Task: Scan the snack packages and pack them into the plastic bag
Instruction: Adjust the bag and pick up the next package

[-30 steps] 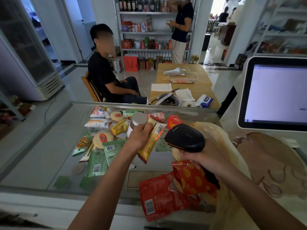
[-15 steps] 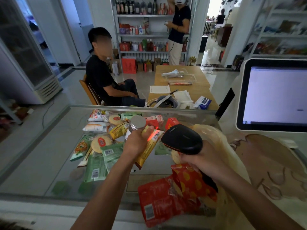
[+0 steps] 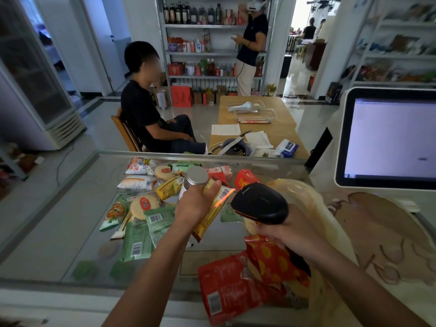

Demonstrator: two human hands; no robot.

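Gripping a long yellow foil snack packet (image 3: 207,220) over the glass counter (image 3: 59,220), the left hand (image 3: 195,206) faces the black handheld scanner (image 3: 259,204) clasped by the right hand (image 3: 287,230), beside the translucent yellowish plastic bag (image 3: 304,197)

Place: a small shop — seen from its checkout.
Counter: glass top (image 3: 59,232) strewn with barcoded snacks (image 3: 136,241).
Till: a screen (image 3: 389,138) at right, a handheld scanner (image 3: 259,204).
Stock: shelves (image 3: 212,53) of bottles (image 3: 193,14) behind — a glass-door fridge (image 3: 35,90) at left.

Glossy foil snack packets (image 3: 155,220) on a smooth glass counter (image 3: 59,232); matt black plastic scanner (image 3: 259,204).
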